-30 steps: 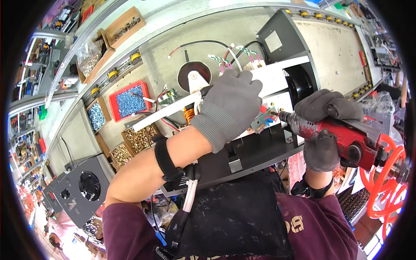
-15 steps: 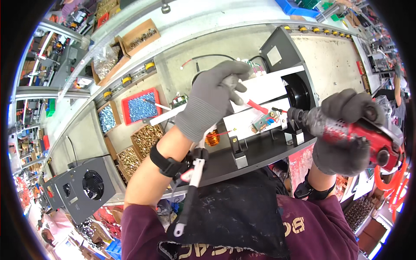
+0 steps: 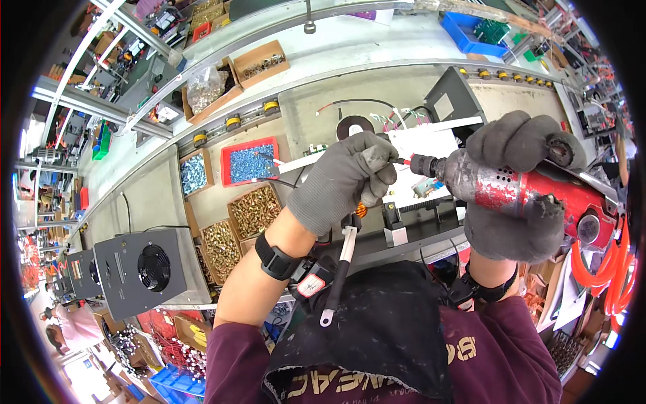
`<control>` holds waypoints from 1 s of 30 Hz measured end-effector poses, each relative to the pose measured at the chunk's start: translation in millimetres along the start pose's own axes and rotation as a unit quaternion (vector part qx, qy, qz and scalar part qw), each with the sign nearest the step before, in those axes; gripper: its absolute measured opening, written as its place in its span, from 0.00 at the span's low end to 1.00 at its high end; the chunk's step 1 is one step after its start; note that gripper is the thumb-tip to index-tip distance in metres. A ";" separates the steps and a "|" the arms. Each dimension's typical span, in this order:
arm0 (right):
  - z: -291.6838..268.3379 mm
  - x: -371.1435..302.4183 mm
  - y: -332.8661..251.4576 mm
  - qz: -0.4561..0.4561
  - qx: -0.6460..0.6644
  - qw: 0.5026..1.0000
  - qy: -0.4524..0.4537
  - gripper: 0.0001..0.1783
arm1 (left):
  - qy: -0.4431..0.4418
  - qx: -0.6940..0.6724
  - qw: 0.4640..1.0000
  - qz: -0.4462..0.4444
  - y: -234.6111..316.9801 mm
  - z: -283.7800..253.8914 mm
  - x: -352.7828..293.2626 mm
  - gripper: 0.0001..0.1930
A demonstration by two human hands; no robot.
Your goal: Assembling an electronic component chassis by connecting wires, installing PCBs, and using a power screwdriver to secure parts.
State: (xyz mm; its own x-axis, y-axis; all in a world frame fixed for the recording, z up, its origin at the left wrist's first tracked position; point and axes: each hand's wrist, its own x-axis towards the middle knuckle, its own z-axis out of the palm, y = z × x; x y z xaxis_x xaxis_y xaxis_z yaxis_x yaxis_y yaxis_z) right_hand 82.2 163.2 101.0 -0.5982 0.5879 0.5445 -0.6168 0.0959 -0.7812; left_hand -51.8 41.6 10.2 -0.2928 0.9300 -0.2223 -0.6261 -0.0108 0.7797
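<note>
My right hand (image 3: 515, 232), in a grey glove, is wrapped round a scuffed red power driver (image 3: 488, 185) and points its dark nose to the left. My left hand (image 3: 340, 178), gloved too, is closed in a pinch near the driver's bit (image 3: 402, 161); what its fingers hold is hidden. Below both hands lies an open dark metal chassis (image 3: 356, 250). White panels (image 3: 410, 138) and a small circuit board (image 3: 425, 188) show inside it. A copper coil (image 3: 362, 210) peeks out under my left hand. A cable with a ring lug (image 3: 338, 289) hangs beside my left wrist.
Left of the chassis stand a red tray (image 3: 225, 167) of small blue parts and cardboard boxes holding brass-coloured fasteners (image 3: 254, 210). A grey case with a fan (image 3: 141, 269) sits at far left. Orange hose (image 3: 585, 276) hangs at right. A blue bin (image 3: 457, 35) is at the back.
My left hand has moved from over the chassis to the driver's tip. The driver has swung closer to it and up from the circuit board. The whole view has shifted.
</note>
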 end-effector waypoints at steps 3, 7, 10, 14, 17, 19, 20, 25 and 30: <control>-3.0 0.8 5.8 -0.015 0.006 0.999 -0.030 0.21 | 0.012 0.022 1.000 0.007 1.8 1.4 -3.1 0.18; -8.9 2.5 6.5 -0.067 0.025 0.994 -0.088 0.23 | 0.017 0.010 1.000 -0.024 7.7 3.2 0.2 0.20; -14.0 3.6 4.4 -0.048 0.006 0.995 -0.091 0.24 | -0.017 0.012 0.998 -0.053 10.8 7.9 2.2 0.21; -22.7 7.7 5.1 -0.115 -0.005 0.980 -0.160 0.24 | 0.040 0.096 0.985 -0.138 10.1 13.9 5.5 0.25; -29.5 6.9 0.1 -0.140 0.003 0.976 -0.165 0.22 | 0.039 0.102 0.974 -0.199 7.2 10.2 14.5 0.25; -37.9 4.3 -15.2 -0.098 -0.030 0.987 -0.124 0.23 | 0.029 0.013 0.959 -0.281 7.0 6.3 28.6 0.23; -42.3 2.9 -23.7 -0.049 -0.092 0.992 -0.072 0.24 | 0.007 0.004 0.959 -0.282 3.2 8.0 32.1 0.23; -64.6 -5.7 -46.6 -0.089 -0.068 0.991 0.067 0.27 | -0.142 0.775 0.587 -0.187 -18.8 51.5 61.3 0.25; -98.2 -14.4 -59.9 -0.142 -0.141 0.976 0.085 0.26 | -0.173 0.877 0.433 -0.121 -39.6 95.1 74.6 0.20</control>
State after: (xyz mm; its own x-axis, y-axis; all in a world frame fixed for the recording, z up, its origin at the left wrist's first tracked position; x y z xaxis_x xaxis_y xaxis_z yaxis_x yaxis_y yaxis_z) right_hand 178.0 227.8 110.0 -0.3153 0.6276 0.7118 -0.5666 0.4772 -0.6718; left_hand 19.9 146.3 18.4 -0.0564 0.8290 -0.5564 0.9907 0.1155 0.0716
